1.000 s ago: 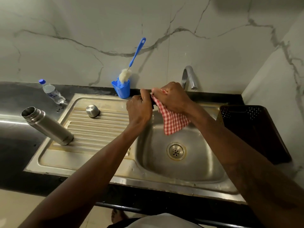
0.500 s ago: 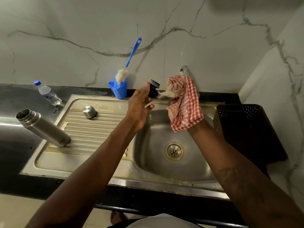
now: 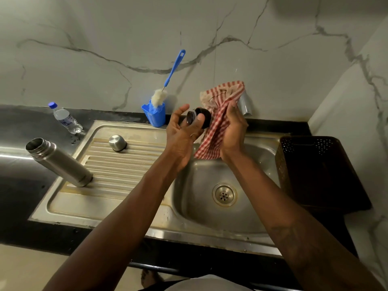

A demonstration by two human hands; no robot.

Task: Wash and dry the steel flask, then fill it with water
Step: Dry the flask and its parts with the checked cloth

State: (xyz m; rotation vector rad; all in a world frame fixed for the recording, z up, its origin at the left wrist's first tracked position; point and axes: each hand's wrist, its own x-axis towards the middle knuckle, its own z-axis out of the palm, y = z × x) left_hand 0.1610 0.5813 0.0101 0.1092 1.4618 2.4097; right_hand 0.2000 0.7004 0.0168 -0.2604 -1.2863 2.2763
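Pinched by left hand (image 3: pixel 182 133) fingers, centre frame: black stopper (image 3: pixel 199 118). Gripped in right hand (image 3: pixel 233 127) fingers, against stopper: red checked cloth (image 3: pixel 219 120). Standing left of frame on drainboard (image 3: pixel 126 175) (mouth uncapped): steel flask (image 3: pixel 58 162).

White marble-look wall with grey veins (image 3: pixel 105 28), corner at right. Glossy black stone countertop (image 3: pixel 19 122) below. Cream floor (image 3: pixel 21 269). Light dim.

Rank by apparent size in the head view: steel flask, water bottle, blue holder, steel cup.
1. steel flask
2. water bottle and blue holder, too alike to separate
3. steel cup, smallest
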